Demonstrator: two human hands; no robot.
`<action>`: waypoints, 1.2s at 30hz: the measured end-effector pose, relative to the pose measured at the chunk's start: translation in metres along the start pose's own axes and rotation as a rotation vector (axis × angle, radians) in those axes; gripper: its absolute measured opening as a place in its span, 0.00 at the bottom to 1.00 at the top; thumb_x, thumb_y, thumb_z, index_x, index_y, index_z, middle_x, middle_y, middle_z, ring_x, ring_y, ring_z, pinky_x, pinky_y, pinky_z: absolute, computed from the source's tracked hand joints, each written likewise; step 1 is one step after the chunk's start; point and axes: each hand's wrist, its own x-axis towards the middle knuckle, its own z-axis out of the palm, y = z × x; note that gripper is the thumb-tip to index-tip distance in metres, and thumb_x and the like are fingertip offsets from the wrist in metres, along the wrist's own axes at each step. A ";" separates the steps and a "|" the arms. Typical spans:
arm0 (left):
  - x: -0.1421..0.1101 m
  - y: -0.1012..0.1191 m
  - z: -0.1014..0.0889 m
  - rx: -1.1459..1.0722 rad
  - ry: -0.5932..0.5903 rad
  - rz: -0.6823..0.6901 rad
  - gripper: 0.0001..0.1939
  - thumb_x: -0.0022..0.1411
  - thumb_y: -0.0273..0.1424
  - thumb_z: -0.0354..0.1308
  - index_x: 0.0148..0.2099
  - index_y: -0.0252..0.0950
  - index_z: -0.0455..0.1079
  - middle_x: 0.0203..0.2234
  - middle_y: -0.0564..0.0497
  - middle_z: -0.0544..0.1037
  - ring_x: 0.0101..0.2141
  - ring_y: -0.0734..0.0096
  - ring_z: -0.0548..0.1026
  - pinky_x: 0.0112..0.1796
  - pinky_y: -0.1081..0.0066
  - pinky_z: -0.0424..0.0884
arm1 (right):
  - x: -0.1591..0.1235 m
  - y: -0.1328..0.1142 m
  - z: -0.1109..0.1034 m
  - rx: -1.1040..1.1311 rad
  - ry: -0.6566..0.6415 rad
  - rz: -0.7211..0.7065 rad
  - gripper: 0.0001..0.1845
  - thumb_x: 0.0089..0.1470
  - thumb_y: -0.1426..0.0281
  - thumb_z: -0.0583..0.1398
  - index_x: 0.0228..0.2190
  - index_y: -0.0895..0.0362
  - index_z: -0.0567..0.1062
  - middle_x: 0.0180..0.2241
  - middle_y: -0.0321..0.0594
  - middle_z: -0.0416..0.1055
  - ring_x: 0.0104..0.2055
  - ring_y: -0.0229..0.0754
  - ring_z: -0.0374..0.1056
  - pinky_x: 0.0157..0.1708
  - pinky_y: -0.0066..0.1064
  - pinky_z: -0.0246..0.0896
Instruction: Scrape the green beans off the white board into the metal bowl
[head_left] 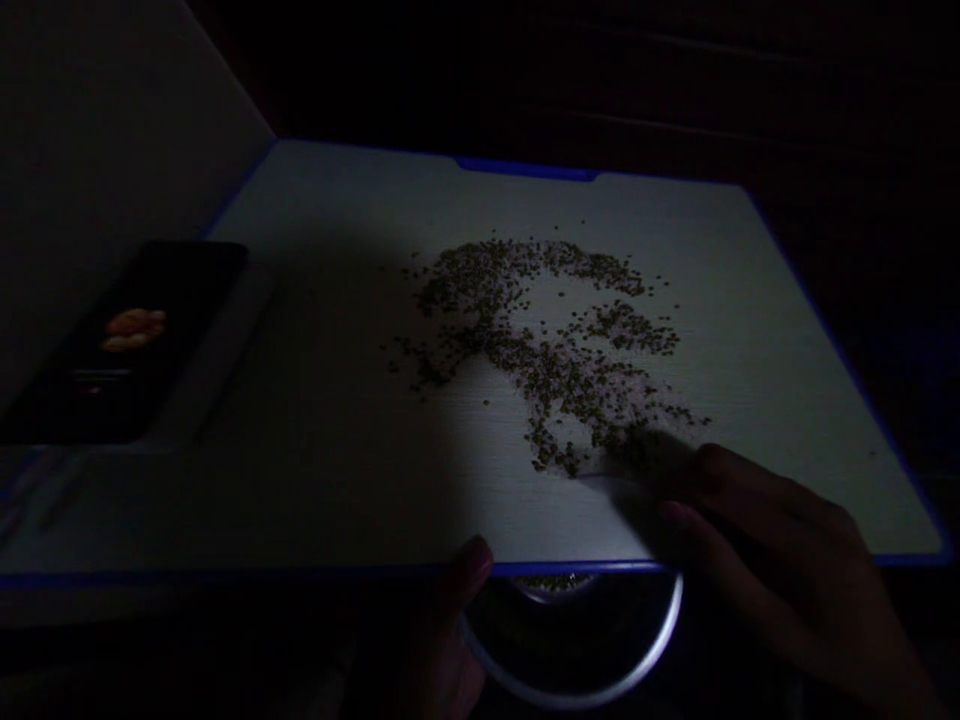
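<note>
Head view: small dark seeds (540,350) spread in a loose band across a white board (757,300) with blue edging, trailing toward the front edge. Right hand (780,580) low at the trail's end, fingers slightly apart above a pale flat card (604,483), grip too dim to tell. Metal bowl (574,692) tucked under that edge, placed to catch falling seeds, a few inside. Left hand (439,640) beside the bowl, one fingertip at the board's edge, other fingers lost in shadow. Black phone (127,340) lying off to the left, clear of the seeds.

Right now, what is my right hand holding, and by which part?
Your right hand seems to hold a thin pale scraper by its near end; the dim light hides the exact grip.
</note>
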 end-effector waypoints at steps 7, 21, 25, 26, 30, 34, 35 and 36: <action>0.001 0.002 -0.001 -0.027 -0.086 -0.053 0.11 0.54 0.32 0.81 0.40 0.48 0.90 0.34 0.54 0.92 0.57 0.42 0.85 0.71 0.48 0.67 | 0.001 0.000 0.000 -0.013 0.054 0.060 0.08 0.71 0.69 0.61 0.39 0.53 0.81 0.32 0.39 0.81 0.30 0.38 0.79 0.29 0.25 0.73; 0.001 0.000 -0.001 -0.032 0.048 -0.018 0.12 0.49 0.28 0.82 0.36 0.47 0.88 0.34 0.54 0.92 0.57 0.43 0.85 0.69 0.48 0.69 | 0.001 0.001 0.000 -0.012 0.009 -0.012 0.07 0.71 0.71 0.61 0.42 0.52 0.80 0.35 0.39 0.82 0.33 0.38 0.80 0.31 0.25 0.76; 0.002 0.000 -0.007 -0.049 0.159 -0.023 0.15 0.53 0.27 0.79 0.42 0.50 0.88 0.39 0.55 0.92 0.60 0.46 0.84 0.69 0.48 0.69 | -0.013 0.007 0.003 -0.115 0.033 -0.041 0.11 0.71 0.68 0.61 0.50 0.52 0.81 0.46 0.45 0.85 0.46 0.45 0.84 0.43 0.34 0.83; 0.002 0.000 -0.007 -0.048 0.145 -0.014 0.14 0.55 0.27 0.78 0.42 0.50 0.88 0.39 0.56 0.92 0.59 0.47 0.84 0.69 0.49 0.69 | -0.016 0.008 0.003 -0.140 0.044 -0.038 0.12 0.71 0.67 0.61 0.51 0.52 0.81 0.48 0.46 0.85 0.48 0.47 0.84 0.44 0.37 0.84; 0.000 -0.002 -0.006 -0.055 -0.058 -0.043 0.04 0.59 0.31 0.77 0.38 0.47 0.88 0.35 0.55 0.92 0.55 0.47 0.87 0.70 0.51 0.68 | -0.019 0.011 0.002 -0.137 0.044 -0.020 0.11 0.71 0.66 0.61 0.48 0.52 0.82 0.47 0.47 0.86 0.46 0.47 0.86 0.40 0.37 0.85; 0.001 -0.002 -0.008 -0.042 -0.110 -0.058 0.09 0.60 0.32 0.77 0.43 0.47 0.89 0.37 0.54 0.92 0.59 0.44 0.84 0.71 0.48 0.66 | -0.010 0.008 0.000 -0.117 0.048 -0.026 0.09 0.70 0.67 0.61 0.47 0.53 0.83 0.44 0.46 0.86 0.43 0.46 0.86 0.39 0.34 0.85; 0.002 -0.002 -0.008 -0.031 -0.107 -0.054 0.12 0.61 0.33 0.77 0.48 0.47 0.89 0.38 0.53 0.93 0.62 0.43 0.82 0.72 0.47 0.65 | -0.008 0.008 0.000 -0.099 0.051 -0.036 0.09 0.70 0.69 0.62 0.47 0.53 0.82 0.44 0.45 0.86 0.42 0.45 0.86 0.39 0.33 0.85; 0.002 -0.001 -0.009 -0.022 -0.098 -0.048 0.15 0.62 0.33 0.76 0.52 0.47 0.88 0.40 0.52 0.93 0.64 0.43 0.80 0.72 0.47 0.65 | -0.008 0.008 0.000 -0.074 0.039 -0.048 0.09 0.69 0.70 0.62 0.48 0.52 0.82 0.44 0.44 0.86 0.42 0.45 0.86 0.40 0.33 0.85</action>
